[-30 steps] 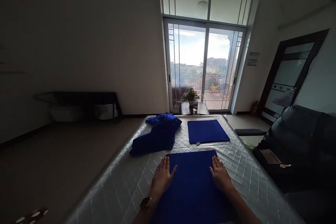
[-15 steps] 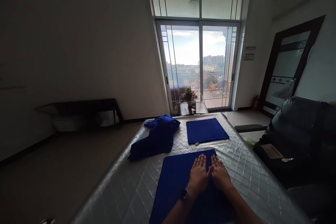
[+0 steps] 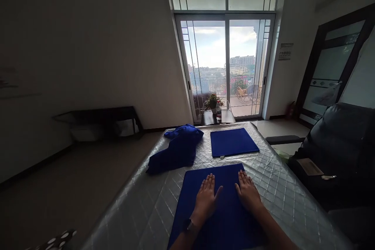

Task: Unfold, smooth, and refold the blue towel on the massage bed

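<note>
A flat blue rectangular cloth [image 3: 225, 211] lies in front of me on a silver quilted table cover [image 3: 146, 211]. My left hand [image 3: 206, 196] rests flat on it left of its middle, thumb out and fingers straight. Near the cloth's right edge, my right hand [image 3: 248, 192] also lies palm down with fingers extended. Neither hand grips anything. Beyond them is a second flat blue cloth [image 3: 234, 142], with a small pale tag at its near edge. To the left, a crumpled blue cloth [image 3: 175, 150] is heaped on the cover.
At the far end stands a small dark table [image 3: 206, 117] with a potted plant [image 3: 213, 101] and a bottle [image 3: 218, 111]. A black armchair [image 3: 340, 136] is on the right, with a card [image 3: 310, 166] on it. Sliding glass doors [image 3: 225, 66] are behind.
My hands have moved apart across the near cloth, the left one going left and the right one slightly right. The camera view has shifted a little.
</note>
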Available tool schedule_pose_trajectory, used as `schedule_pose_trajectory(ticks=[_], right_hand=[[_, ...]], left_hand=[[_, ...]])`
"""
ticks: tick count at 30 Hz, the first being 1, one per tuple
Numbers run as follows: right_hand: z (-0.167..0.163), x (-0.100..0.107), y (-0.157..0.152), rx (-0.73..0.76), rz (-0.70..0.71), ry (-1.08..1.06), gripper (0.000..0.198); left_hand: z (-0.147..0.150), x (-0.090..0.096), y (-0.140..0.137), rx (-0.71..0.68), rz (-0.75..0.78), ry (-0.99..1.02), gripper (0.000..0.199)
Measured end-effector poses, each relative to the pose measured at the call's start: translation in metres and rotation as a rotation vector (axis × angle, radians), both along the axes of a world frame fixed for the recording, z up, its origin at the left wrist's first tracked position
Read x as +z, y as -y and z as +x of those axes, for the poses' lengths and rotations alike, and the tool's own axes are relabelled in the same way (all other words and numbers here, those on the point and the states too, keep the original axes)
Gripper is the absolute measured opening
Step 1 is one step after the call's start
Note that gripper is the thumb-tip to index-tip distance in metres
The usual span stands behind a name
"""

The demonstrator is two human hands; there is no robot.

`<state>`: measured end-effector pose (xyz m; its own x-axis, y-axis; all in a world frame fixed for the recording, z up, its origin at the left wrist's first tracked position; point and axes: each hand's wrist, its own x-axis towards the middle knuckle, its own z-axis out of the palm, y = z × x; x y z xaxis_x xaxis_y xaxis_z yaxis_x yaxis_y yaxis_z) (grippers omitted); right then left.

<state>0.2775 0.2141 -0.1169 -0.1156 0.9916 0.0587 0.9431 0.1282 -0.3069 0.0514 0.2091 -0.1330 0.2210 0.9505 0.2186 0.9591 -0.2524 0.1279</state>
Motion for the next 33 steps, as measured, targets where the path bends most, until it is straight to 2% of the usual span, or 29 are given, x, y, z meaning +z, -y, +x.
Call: schedule_pose_trajectory(ticks=[5,8,11,19,24,28,33], right_hand=[[0.001,0.001,0.0,0.0,0.0,0.006,0.07],[0.0,0.0,0.0,0.002,0.011,0.009,0.071],[0.0,0.001,0.001,0.006,0.02,0.025,0.071],[-0.002,0.001,0.0,0.0,0.008,0.092,0.072],[-0.006,0.011,0.003,-0.006,-0.01,0.125,0.071],[-0.005,0.017,0.013,0.008,-0.017,0.137,0.07],[0.002,0.009,0.033,0.032,-0.022,0.127,0.07]], left_hand=[[-0.069,-0.014,0.008,0.125,0.026,-0.05,0.079],[-0.09,-0.02,0.012,0.169,0.025,-0.056,0.079],[-0.091,-0.021,0.013,0.196,0.015,-0.04,0.082],[-0.083,-0.007,0.016,0.196,0.006,0.017,0.087],[-0.083,-0.004,0.019,0.196,0.04,0.045,0.084],[-0.083,-0.006,0.019,0.198,0.061,0.051,0.082],[-0.085,-0.009,0.018,0.176,0.076,0.046,0.08]])
